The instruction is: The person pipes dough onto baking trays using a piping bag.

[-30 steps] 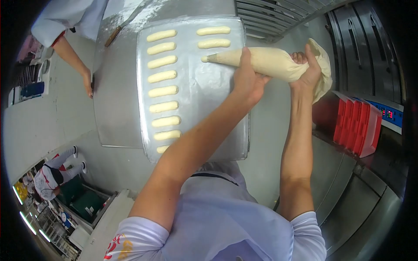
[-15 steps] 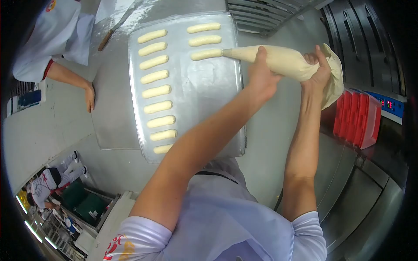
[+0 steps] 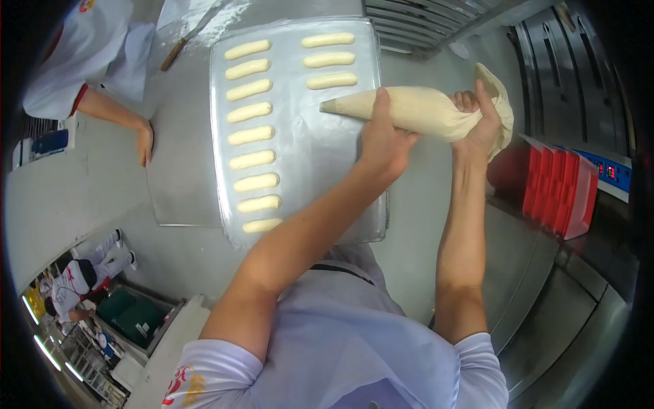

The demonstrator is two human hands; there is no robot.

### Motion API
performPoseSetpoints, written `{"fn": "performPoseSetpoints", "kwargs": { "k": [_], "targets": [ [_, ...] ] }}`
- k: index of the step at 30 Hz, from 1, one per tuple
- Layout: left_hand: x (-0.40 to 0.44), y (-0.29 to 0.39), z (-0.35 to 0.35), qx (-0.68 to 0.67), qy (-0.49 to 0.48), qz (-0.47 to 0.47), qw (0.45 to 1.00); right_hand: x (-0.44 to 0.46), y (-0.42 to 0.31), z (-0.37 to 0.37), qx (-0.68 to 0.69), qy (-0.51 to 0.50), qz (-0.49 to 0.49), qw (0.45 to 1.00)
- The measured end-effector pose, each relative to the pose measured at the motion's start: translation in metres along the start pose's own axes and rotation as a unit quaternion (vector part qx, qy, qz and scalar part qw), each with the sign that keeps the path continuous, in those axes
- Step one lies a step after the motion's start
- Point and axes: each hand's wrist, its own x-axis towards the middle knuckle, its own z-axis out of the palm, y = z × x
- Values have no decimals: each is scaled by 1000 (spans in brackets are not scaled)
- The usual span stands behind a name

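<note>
A cream-coloured piping bag (image 3: 426,112) lies almost level over the right part of a metal tray (image 3: 300,177). My left hand (image 3: 387,140) holds the bag's front part from below, thumb along its side. At the twisted rear end, my right hand (image 3: 477,119) is wrapped round the bag, whose loose cloth hangs behind it. The metal nozzle (image 3: 328,106) points left, just below a third piped strip (image 3: 331,81) in the right column. Several pale strips (image 3: 251,135) form the left column; my left forearm passes close to the lowest one.
A co-worker's hand (image 3: 144,142) rests at the left edge of the metal table (image 3: 180,157). A wooden-handled spatula (image 3: 174,54) lies near white flour. Red trays (image 3: 558,191) stand at the right, a metal rack (image 3: 429,24) at the top. Another person (image 3: 78,283) is far left.
The third strip in the right column has been piped, growing from a small dab to full length. The nozzle moved right along it, then back left and down, off the strip.
</note>
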Motion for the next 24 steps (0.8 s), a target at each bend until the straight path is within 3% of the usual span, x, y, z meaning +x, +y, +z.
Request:
{"fn": "performPoseSetpoints", "kwargs": {
  "k": [12, 18, 19, 21, 24],
  "targets": [
    [26, -27, -27, -6, -14, -4, 1000, 19, 0, -3, -27, 0, 5, 1000],
    [30, -41, -9, -18, -48, 7, 999, 24, -14, -8, -39, 44, -30, 998],
    [27, -36, 1, -14, -46, 4, 999, 33, -15, -24, -72, 71, -79, 992],
    [18, -17, 42, -137, 104, -148, 974, 37, -26, -41, -104, 98, -128, 981],
    [20, -33, 48, -134, 86, -153, 975, 31, -38, -42, -117, 108, -127, 979]
  ]
}}
